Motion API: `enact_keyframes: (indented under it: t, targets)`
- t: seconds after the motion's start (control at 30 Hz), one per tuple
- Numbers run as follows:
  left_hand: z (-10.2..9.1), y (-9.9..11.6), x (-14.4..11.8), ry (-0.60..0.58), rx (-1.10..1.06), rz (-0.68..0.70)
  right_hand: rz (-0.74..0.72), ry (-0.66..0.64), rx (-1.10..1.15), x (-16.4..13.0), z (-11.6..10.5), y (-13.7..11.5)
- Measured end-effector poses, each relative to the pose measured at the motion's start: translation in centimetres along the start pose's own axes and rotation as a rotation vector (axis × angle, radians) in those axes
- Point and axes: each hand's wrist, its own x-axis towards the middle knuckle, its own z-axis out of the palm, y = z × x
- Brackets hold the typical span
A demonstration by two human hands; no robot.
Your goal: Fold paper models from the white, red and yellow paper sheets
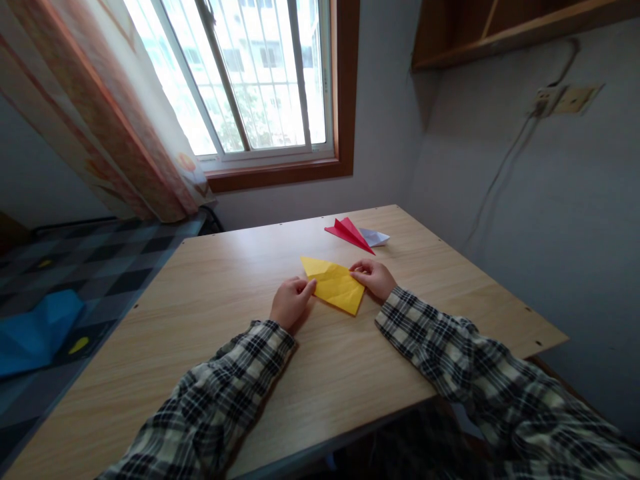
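Observation:
A folded sheet of yellow paper (334, 287) is held between my two hands, just over the wooden table (240, 267). Crease lines run across its face, and one corner points to the far left. My left hand (291, 301) pinches its left edge, thumb on top. At the right edge my right hand (374, 276) pinches the paper between thumb and fingers. Some fingertips are hidden beneath the sheet. Beyond the paper lie a red paper plane (350, 233) and a small white folded paper boat (374, 237), the two touching or overlapping.
Left of the table, a blue folded paper (43, 330) rests on a dark checked cloth (115, 267). A curtain (110, 120) hangs beside the window (250, 87). On the right wall are a socket (547, 100) with a cable and a wooden shelf (525, 33).

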Motion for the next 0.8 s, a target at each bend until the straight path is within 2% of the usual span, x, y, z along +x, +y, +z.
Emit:
enact_keyframes:
  t: [0.13,0.23,0.37,0.47,0.53,0.8]
  targets:
    - [-0.4,0.2,-0.3,-0.084,0.286,0.067,-0.036,-0.041,-0.111,0.2,-0.4,0.1]
    - [-0.4,0.3,-0.5,-0.055,0.403,0.13,-0.034,-0.077,-0.126,0.3,-0.6,0.2]
    - [-0.2,-0.4,-0.3,0.012,0.351,0.247,-0.05,-0.086,-0.162,0.3,-0.6,0.0]
    - [0.2,-1.4,-0.1,-0.077,0.299,0.387,-0.052,-0.099,-0.172,0.3,-0.6,-0.1]
    - [0.4,-1.9,0.0,-0.14,0.304,0.428,-0.052,-0.108,-0.169,0.3,-0.6,-0.1]
    - [0.8,-2.3,0.0,-0.202,0.306,0.375,-0.021,-0.092,-0.138,0.3,-0.7,0.0]
